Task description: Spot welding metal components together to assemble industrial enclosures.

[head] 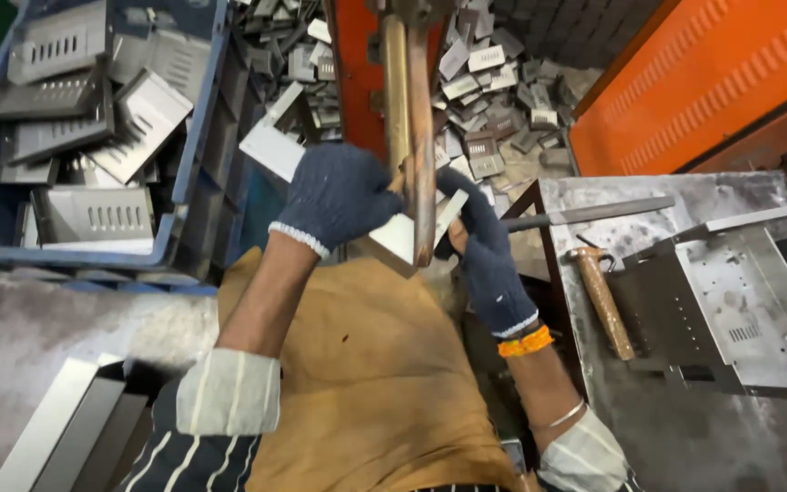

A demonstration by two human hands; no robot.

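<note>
Both my hands wear dark blue knit gloves. My left hand grips a bent sheet-metal piece from the left side. My right hand holds the same piece from the right, fingers wrapped over its edge. The piece is pressed against a vertical brass-coloured machine arm that comes down from an orange machine. The arm hides the middle of the piece. A tan apron covers my lap below.
A blue crate of slotted metal parts stands at upper left. Loose metal pieces lie piled on the floor behind the machine. At right, a steel table carries a file, a wooden-handled hammer and a folded metal panel. Stacked sheets sit lower left.
</note>
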